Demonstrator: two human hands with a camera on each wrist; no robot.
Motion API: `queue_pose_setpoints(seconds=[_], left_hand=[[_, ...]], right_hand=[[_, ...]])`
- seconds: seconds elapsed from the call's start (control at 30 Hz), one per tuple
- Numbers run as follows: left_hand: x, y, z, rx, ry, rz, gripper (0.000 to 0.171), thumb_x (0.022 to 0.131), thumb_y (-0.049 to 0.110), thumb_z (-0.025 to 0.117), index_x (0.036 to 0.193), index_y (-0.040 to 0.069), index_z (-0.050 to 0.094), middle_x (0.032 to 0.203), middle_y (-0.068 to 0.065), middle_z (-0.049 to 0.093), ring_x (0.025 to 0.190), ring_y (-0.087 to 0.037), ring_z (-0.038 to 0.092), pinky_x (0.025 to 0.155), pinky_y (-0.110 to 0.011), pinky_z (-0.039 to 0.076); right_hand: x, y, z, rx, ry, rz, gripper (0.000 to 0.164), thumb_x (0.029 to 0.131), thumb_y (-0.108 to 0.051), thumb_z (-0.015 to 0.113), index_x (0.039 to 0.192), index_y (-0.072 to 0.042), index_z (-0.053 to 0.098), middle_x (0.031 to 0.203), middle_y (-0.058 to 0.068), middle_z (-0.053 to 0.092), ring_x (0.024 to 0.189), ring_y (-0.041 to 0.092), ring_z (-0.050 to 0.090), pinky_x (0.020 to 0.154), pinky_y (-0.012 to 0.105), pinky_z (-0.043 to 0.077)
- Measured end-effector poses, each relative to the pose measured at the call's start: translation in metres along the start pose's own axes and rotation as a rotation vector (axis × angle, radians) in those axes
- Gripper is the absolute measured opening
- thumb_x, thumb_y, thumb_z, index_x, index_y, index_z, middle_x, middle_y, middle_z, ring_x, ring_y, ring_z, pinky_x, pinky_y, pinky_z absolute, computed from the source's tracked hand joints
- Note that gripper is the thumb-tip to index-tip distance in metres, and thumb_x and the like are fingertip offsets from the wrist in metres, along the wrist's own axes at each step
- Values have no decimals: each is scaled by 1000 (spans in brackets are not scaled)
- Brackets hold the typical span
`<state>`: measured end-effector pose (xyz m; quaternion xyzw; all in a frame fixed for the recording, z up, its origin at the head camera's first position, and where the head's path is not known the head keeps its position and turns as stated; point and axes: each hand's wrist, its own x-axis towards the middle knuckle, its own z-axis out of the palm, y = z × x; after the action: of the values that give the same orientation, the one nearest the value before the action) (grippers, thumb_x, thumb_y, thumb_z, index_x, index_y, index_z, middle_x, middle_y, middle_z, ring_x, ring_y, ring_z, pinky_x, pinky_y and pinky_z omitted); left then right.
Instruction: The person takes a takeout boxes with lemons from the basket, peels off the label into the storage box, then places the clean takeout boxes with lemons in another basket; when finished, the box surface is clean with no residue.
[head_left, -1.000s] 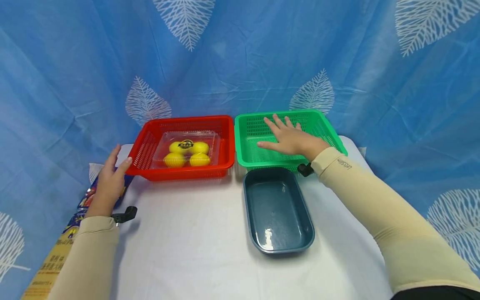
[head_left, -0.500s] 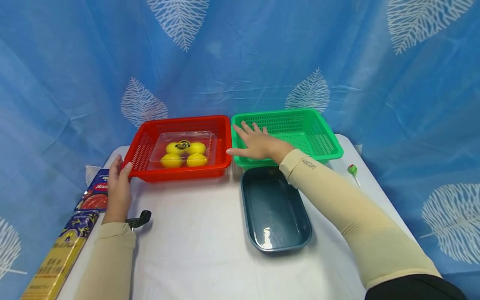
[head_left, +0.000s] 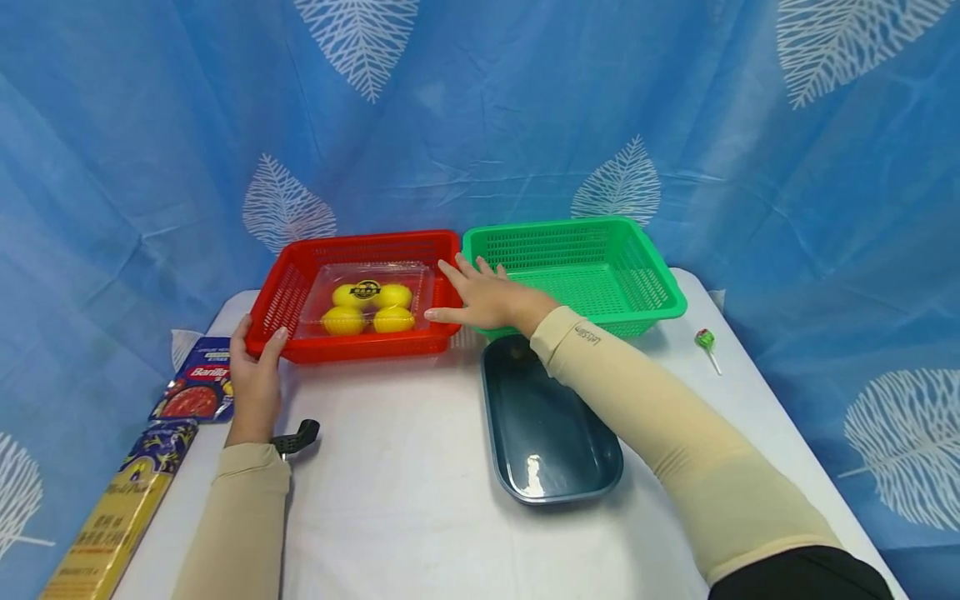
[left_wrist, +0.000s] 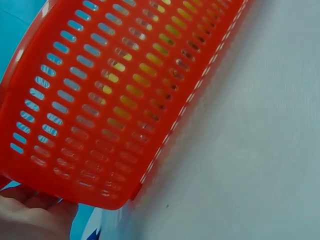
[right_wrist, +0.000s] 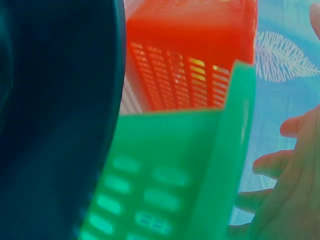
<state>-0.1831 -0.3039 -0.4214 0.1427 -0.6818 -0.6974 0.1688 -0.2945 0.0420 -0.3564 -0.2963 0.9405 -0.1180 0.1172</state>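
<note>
A red plastic basket (head_left: 360, 348) holds a clear clamshell box (head_left: 315, 287) with several yellow, lemon-like fruits (head_left: 393, 319) inside. My left hand (head_left: 257, 379) is at its front left corner, fingers along the left end and thumb at the front side. The left wrist view shows the left fingers (left_wrist: 37, 200) right at the basket's end, partly hidden behind it. My right hand (head_left: 487, 300) has its fingers spread, reaching over the left end of a green basket (head_left: 637, 317). Its fingertips overlap the red basket's right end in the head view.
A dark blue dish (head_left: 555, 442) stands in front of the green basket, under the right forearm. A lollipop (head_left: 705, 339) lies at the right. Along the left edge are a blue Barilla packet (head_left: 198, 383) and a long yellow-and-blue packet (head_left: 112, 517). A blue curtain hangs behind.
My right hand has moved left from over the green basket to the red basket's right end. My left hand has moved right to the red basket's corner. The lollipop has come into view.
</note>
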Motion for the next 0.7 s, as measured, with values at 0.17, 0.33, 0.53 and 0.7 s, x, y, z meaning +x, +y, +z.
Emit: queue_pose_setpoints(seconds=[0.17, 0.33, 0.53, 0.7], left_hand=[[2, -5, 2, -18, 32, 13, 82, 84, 41, 67, 148, 31, 18, 149, 4, 24, 134, -17, 25, 103, -35, 31], [5, -10, 2, -31, 65, 23, 80, 84, 39, 68, 147, 32, 19, 149, 5, 24, 134, -16, 25, 102, -35, 32], [2, -12, 3, -1, 69, 40, 87, 81, 35, 72, 147, 34, 16, 149, 6, 23, 135, -15, 24, 101, -34, 34], [2, -14, 4, 8, 46, 62, 91, 79, 36, 73, 147, 35, 13, 149, 6, 21, 135, -15, 22, 100, -33, 35]], right_hand=[[3, -6, 5, -1, 13, -5, 105, 70, -88, 29, 151, -29, -4, 156, 6, -2, 138, 40, -2, 107, 58, -1], [8, -14, 10, 11, 22, -35, 108, 68, -89, 29, 152, -27, 0, 156, 8, 0, 138, 40, 0, 109, 53, -2], [14, -25, 15, 15, 37, -78, 108, 70, -88, 28, 152, -23, 2, 156, 9, 2, 139, 36, 1, 110, 46, -2], [19, -34, 19, 33, 48, -60, 109, 69, -89, 26, 152, -22, 4, 155, 10, 5, 139, 36, 2, 110, 48, -1]])
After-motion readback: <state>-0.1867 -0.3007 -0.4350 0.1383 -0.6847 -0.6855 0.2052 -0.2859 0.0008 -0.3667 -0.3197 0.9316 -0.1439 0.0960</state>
